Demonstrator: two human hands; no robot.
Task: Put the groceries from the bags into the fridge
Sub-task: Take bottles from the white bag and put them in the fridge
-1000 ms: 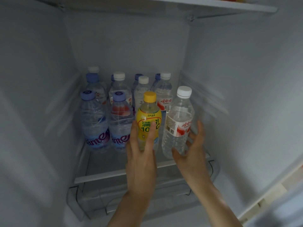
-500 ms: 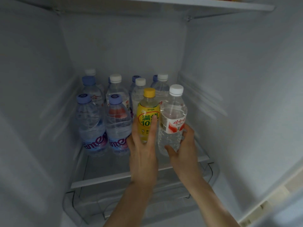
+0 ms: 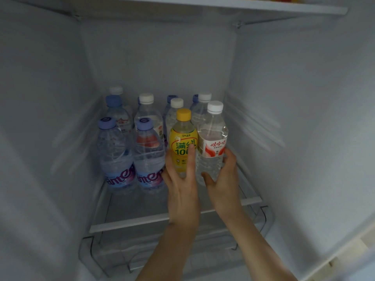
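A: Where is the yellow bottle (image 3: 183, 142) now?

B: It stands upright on the glass shelf (image 3: 142, 207) of the fridge, in the front row. Its long axis points straight up, with the yellow cap on top. The left hand (image 3: 181, 185) is around its lower part from the front: the thumb lies on the left side and one finger goes up across the label.

A: And the clear bottle (image 3: 212, 142)?

B: It is just beside the yellow one, on the right, and the two touch or almost touch. It is also upright, with a white cap. The right hand (image 3: 223, 177) grips it low, the thumb at the front and the fingers curled around the right side.

A: Which hand is nearer to which bottle?

B: Each hand has its own bottle directly in front of it, away from the person. I think both bottles only need a short push backward, toward the other bottles (image 3: 150, 118) behind them.

A: What is on the left?

B: Two water bottles with blue caps (image 3: 129, 157) stand in the same front row. Under the shelf there is a transparent drawer (image 3: 113, 258).
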